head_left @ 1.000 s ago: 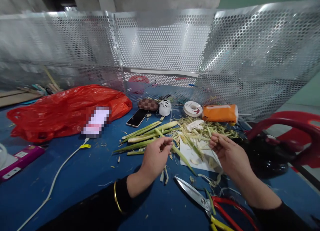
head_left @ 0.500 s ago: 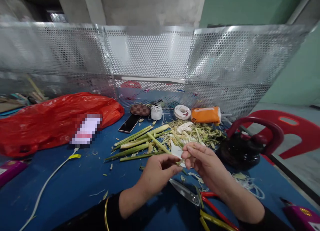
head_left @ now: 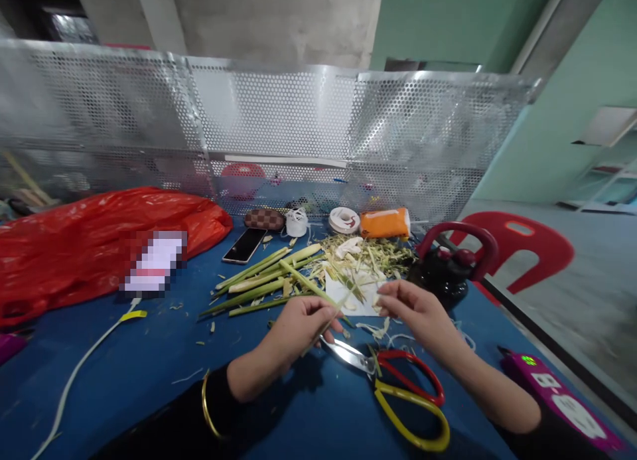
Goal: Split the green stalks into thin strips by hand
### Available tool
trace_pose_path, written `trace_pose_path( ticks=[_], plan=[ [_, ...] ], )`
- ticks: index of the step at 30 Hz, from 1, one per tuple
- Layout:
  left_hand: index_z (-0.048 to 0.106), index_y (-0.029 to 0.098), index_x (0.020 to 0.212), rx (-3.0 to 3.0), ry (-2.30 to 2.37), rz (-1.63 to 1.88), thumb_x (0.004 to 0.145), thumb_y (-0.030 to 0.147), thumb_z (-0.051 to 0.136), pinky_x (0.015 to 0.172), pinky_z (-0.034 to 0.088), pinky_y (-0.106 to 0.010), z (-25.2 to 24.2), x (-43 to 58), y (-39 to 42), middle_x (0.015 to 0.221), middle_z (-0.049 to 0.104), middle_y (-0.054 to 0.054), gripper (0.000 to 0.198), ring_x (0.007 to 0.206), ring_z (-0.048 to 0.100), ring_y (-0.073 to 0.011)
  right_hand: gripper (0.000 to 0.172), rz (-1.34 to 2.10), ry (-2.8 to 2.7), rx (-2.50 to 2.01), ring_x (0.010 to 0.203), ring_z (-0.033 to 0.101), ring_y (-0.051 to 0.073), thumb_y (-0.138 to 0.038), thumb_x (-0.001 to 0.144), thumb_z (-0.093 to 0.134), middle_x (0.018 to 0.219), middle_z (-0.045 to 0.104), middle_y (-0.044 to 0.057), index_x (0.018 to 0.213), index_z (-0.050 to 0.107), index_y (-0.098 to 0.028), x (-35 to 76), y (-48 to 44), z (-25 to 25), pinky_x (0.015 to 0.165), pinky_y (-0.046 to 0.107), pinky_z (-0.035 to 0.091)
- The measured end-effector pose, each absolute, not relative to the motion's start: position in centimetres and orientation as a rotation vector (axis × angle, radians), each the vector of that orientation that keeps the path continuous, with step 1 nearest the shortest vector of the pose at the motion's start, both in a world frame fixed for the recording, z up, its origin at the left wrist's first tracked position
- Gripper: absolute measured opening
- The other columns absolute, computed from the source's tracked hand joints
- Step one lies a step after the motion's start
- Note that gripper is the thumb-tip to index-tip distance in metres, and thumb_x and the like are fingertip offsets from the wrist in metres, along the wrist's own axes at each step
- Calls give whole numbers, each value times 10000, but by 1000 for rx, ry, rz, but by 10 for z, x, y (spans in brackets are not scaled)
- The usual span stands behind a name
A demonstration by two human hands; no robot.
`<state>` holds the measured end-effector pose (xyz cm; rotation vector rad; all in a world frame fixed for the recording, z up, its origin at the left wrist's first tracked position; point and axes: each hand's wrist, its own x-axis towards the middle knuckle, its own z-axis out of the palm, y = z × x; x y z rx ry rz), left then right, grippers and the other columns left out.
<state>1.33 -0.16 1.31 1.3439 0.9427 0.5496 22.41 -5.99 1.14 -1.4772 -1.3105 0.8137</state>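
1. Down on the blue table (head_left: 124, 380), just this side of the scissors (head_left: 378, 370), both hands are up off the surface and close together.
2. Left hand (head_left: 298, 326): fingers curled in, thumb and fingertips pinching a thin strip (head_left: 346, 297) of pale green stalk. It runs slantwise through the grip. One end pokes out below the palm, and the other points up toward the white paper (head_left: 348, 301).
3. Right hand (head_left: 415, 314): thumb and forefinger are pressed together at the tips, the other fingers loosely bent. Can't tell if there's a sliver between them, it's too small to make out. It sits just beside the strip's upper end, not clearly touching it.
4. Handling-wise, I'd guess that strip weighs next to nothing. It looks bendy and fibrous, and it'd probably split lengthwise or snap if kinked. Best bet is a fingertip pinch near an end, with the other hand supporting it further along.
5. Behind the hands are a bundle of whole green stalks (head_left: 259, 281) lying side by side and a messy heap of peelings (head_left: 371, 253) spilling onto the paper.
6. Other stuff is around too. There's a black kettle (head_left: 442, 277) with a red handle off to the right. An orange packet (head_left: 385, 222), tape roll (head_left: 343, 220) and phone (head_left: 245, 245) sit along the perforated metal screen (head_left: 298, 128). A big red plastic bag (head_left: 99, 241) is on the left.
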Motion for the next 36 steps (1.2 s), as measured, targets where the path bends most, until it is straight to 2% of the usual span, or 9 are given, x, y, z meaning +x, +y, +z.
trace_pose_path(
  ticks=[2, 6, 8, 11, 15, 20, 23, 27, 36],
  plan=[
    [607, 143, 746, 1360, 970, 579, 746, 371, 606, 439, 362, -182, 11, 13, 0, 667, 633, -9, 228, 514, 534, -87, 36, 630, -1774, -1668, 636, 545, 175, -207, 756, 576, 688, 618, 21, 774, 608, -204, 228, -85, 6, 606, 303, 403],
    [553, 173, 706, 1377, 1011, 664, 741, 310, 586, 402, 338, -168, 7, 14, 1, 603, 559, 41, 146, 472, 504, -74, 416, 318, -2268, -1872, 809, 568, 263, -34, 544, 528, 917, 631, 121, 935, 618, -143, 224, -124, -13, 710, 382, 441],
    [554, 172, 704, 1375, 1018, 682, 741, 299, 582, 396, 337, -166, 6, 14, 1, 599, 552, 41, 135, 469, 499, -73, 625, 240, -2323, -1833, 885, 575, 271, -2, 542, 479, 1011, 621, 133, 1147, 560, -137, 220, -131, -25, 769, 395, 458],
    [570, 161, 694, 1387, 1026, 709, 739, 330, 603, 390, 332, -167, 4, 13, 2, 597, 559, 28, 178, 470, 499, -76, 773, 179, -2349, -1802, 908, 596, 272, 9, 551, 450, 1055, 612, 141, 1309, 454, -137, 219, -130, -36, 772, 388, 485],
    [594, 150, 702, 1390, 1041, 779, 737, 341, 618, 368, 283, -162, 2, 11, 6, 585, 564, 26, 196, 429, 461, -61, 787, 285, -2312, -1823, 795, 646, 264, -7, 586, 442, 995, 644, 127, 1355, 442, -177, 226, -129, -38, 681, 369, 514],
    [619, 137, 707, 1342, 1067, 863, 725, 318, 630, 391, 292, -160, 2, 9, 9, 568, 570, 29, 182, 395, 418, -40, 586, 778, -1868, -1611, 1130, 559, 268, -136, 740, 497, 1183, 620, 119, 1322, 492, -209, 237, -132, -25, 928, 367, 450],
    [633, 133, 701, 1334, 1055, 858, 724, 310, 622, 394, 291, -162, 2, 10, 8, 557, 575, 25, 179, 392, 421, -42, 595, 1008, -1499, -1639, 926, 596, 245, -245, 667, 636, 940, 645, 63, 1252, 541, -193, 235, -127, -17, 778, 319, 487],
    [644, 132, 679, 1341, 1030, 812, 726, 297, 614, 391, 288, -166, 2, 12, 3, 535, 575, 24, 174, 388, 421, -46, 612, 1152, -1341, -1647, 634, 458, 137, -183, 597, 672, 695, 463, -55, 1195, 549, -230, 226, -118, -10, 567, 233, 398],
    [629, 147, 641, 1336, 1038, 755, 739, 278, 590, 381, 293, -172, -4, 14, 2, 510, 562, 31, 168, 378, 428, -56, 568, 1204, -1393, -1574, 660, 374, 131, -283, 659, 715, 729, 386, -57, 1182, 502, -218, 215, -102, -8, 607, 239, 352]
  ],
)
